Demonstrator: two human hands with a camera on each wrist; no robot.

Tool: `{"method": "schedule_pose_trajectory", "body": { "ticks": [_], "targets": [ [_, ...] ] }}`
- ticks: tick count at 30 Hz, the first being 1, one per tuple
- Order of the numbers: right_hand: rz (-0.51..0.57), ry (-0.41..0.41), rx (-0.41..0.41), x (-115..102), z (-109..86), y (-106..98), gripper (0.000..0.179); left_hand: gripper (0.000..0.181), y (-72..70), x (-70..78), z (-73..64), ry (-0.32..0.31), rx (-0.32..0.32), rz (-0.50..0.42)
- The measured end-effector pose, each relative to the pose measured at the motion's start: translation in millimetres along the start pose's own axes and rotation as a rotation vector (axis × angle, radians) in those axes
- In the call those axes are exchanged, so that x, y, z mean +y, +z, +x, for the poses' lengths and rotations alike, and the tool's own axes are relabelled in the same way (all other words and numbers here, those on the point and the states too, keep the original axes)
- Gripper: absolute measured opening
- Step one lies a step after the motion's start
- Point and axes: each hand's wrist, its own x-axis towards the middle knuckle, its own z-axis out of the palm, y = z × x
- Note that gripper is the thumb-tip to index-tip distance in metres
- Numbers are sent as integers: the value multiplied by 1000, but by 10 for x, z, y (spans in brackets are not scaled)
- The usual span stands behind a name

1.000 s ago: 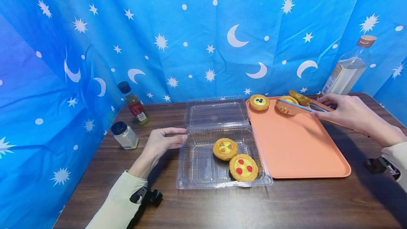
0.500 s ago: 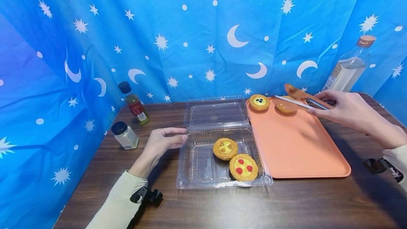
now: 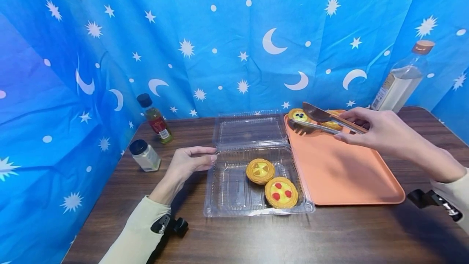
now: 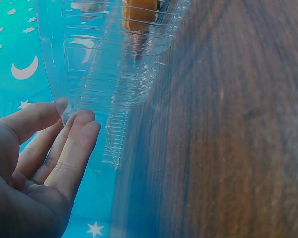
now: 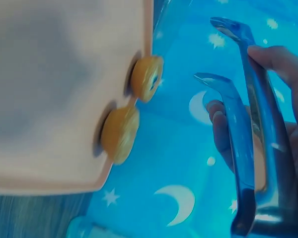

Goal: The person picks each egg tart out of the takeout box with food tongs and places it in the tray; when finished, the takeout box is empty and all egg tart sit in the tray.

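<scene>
My left hand (image 3: 186, 163) pinches the left rim of a clear plastic clamshell box (image 3: 228, 188), thumb and fingers at its edge in the left wrist view. Inside lie a tart with yellow wedges (image 3: 260, 171) and a tart with red berries (image 3: 281, 193). Metal tongs (image 5: 240, 130) are gripped in my right hand (image 3: 382, 130), their arms spread with nothing between them. In the head view the tong tips overlap a tart with dark berries (image 3: 296, 114) on the orange tray (image 3: 344, 178). Another tart (image 3: 331, 124) sits beside it, partly hidden behind the tongs.
The box's lid (image 3: 250, 130) lies folded back behind it. A dark-capped sauce bottle (image 3: 157, 123) and a seasoning jar (image 3: 145, 157) stand at the left. A tall clear bottle (image 3: 397, 84) stands behind the tray. Blue curtain (image 3: 220, 31) closes off the back.
The tongs rose off the right-hand tart, leaving it on the tray, then moved left with my right hand to the dark-berry tart. My left hand stayed at the box rim.
</scene>
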Motion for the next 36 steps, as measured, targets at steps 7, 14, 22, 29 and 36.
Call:
{"method": "schedule_pose_trajectory", "body": {
  "ticks": [7, 14, 22, 29, 36],
  "targets": [
    [13, -72, -45, -233, -13, 32, 52, 31, -2, 2, 4, 4, 2, 2],
    [50, -131, -66, -407, -69, 77, 54, 31, 1, 6, 2, 5, 1, 4],
    [114, -183, -138, -577, -111, 148, 44, 30, -3, 3, -2, 4, 3, 19],
    [192, -211, -210, -679, -125, 234, 48, 30, -3, 0, -7, 1, 4, 27],
    [183, -236, -222, -778, -148, 321, 45, 30, 0, 11, -11, 7, 1, 38]
  ]
}}
